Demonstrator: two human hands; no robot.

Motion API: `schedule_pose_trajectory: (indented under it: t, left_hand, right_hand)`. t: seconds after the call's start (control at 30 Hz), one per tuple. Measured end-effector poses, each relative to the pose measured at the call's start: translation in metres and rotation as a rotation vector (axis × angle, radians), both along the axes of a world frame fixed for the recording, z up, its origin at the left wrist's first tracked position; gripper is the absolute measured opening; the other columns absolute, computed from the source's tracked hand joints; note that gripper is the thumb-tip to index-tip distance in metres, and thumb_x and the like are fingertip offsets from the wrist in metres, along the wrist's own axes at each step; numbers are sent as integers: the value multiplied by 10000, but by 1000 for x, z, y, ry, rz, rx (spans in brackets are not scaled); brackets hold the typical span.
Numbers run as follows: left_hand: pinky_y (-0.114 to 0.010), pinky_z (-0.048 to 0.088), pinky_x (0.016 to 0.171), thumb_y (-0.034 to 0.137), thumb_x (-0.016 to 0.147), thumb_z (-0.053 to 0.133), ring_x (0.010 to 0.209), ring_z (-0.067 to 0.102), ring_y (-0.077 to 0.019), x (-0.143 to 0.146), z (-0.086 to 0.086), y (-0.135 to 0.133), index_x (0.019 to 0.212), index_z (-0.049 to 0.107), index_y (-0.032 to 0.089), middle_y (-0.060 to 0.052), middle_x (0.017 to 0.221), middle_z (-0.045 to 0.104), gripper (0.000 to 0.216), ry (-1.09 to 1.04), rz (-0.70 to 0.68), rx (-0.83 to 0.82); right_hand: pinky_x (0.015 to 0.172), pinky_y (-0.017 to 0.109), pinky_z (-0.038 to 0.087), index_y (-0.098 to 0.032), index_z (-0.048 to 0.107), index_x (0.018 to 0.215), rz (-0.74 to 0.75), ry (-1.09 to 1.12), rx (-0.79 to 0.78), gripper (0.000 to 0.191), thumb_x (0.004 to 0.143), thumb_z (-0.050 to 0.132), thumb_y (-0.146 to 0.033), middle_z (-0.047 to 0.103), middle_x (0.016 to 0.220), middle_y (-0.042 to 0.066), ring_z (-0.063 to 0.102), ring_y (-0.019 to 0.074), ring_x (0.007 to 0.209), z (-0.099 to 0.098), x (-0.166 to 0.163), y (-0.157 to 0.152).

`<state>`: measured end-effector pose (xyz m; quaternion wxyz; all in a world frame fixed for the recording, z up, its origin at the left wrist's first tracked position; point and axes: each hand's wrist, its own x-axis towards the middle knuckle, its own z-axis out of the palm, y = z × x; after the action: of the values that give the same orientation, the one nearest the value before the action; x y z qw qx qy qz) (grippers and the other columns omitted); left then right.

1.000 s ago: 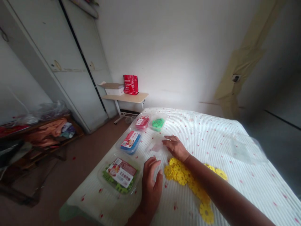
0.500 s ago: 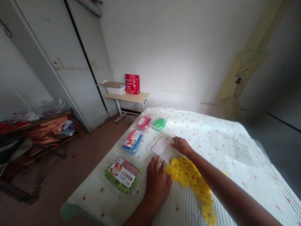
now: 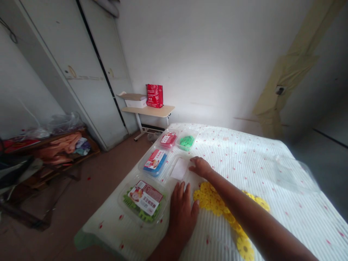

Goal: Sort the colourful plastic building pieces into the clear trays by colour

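A clear plastic container (image 3: 169, 181) with a white label (image 3: 179, 169) lies on the patterned cloth. My right hand (image 3: 201, 167) is at its far right side, fingers and thumb curled on its rim. My left hand (image 3: 181, 208) rests with its fingers stretched out at the near edge, holding nothing. Beneath and beside my right forearm spreads a pile of yellow flower-shaped pieces (image 3: 208, 198). Left of my left hand stands a lidded box of green pieces (image 3: 144, 199). Beyond it are a box with blue pieces (image 3: 155, 162) and one with red pieces (image 3: 168, 139).
An uncovered tub of bright green pieces (image 3: 187, 142) stands near the far end. A clear plastic lid or tub (image 3: 296, 174) lies at the right. Past the cloth-covered surface (image 3: 233, 145), a small table (image 3: 152, 111) bears a red bag (image 3: 154, 96) and a white box (image 3: 136, 103).
My right hand and the clear container have shifted left, closer to the boxes. More yellow pieces show to the right of my forearm. My left hand has stayed nearly in place.
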<state>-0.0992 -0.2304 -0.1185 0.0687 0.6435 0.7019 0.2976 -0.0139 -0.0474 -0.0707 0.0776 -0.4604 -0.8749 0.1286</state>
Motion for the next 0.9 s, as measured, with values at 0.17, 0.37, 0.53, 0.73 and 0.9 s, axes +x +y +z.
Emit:
schedule_pose_trajectory:
  t: [0.17,0.37,0.53,0.73,0.9]
  left_hand:
    - [-499,287,1069,269,843,440,1332,299,-302,0,-2,-1,1317,458,121,-169,1416,387,497,-25,8,63]
    - [-484,306,1063,228,845,428,1325,307,-282,1,-2,0,1309,461,125,-163,1407,393,477,-23,-9,146]
    - [-504,341,1032,217,855,400,1292,357,-285,3,-2,0,1265,503,124,-163,1366,444,432,-8,-31,185]
    - [-482,376,1016,231,873,397,1249,413,-266,1,0,1,1246,517,147,-145,1325,489,401,-23,-60,259]
    - [-466,395,1011,196,867,390,1245,418,-254,0,2,1,1224,527,146,-146,1305,503,385,-28,-82,293]
  right_hand:
    - [895,295,445,-164,602,1167,9,31,4,411,772,612,-278,626,1172,106,587,216,1055,0,6,2]
    - [854,284,466,-168,549,1219,-89,89,81,398,825,520,-217,634,1150,96,623,179,969,11,18,10]
    - [873,301,452,-180,498,1260,-100,105,199,419,842,471,-193,524,1293,111,573,197,1052,29,5,15]
    - [762,322,486,-204,451,1284,-89,-154,356,399,891,386,-192,373,1435,128,581,214,1016,33,-32,27]
    - [695,313,473,-154,567,1112,-67,-193,382,309,904,338,-148,584,1189,164,617,220,909,24,-36,40]
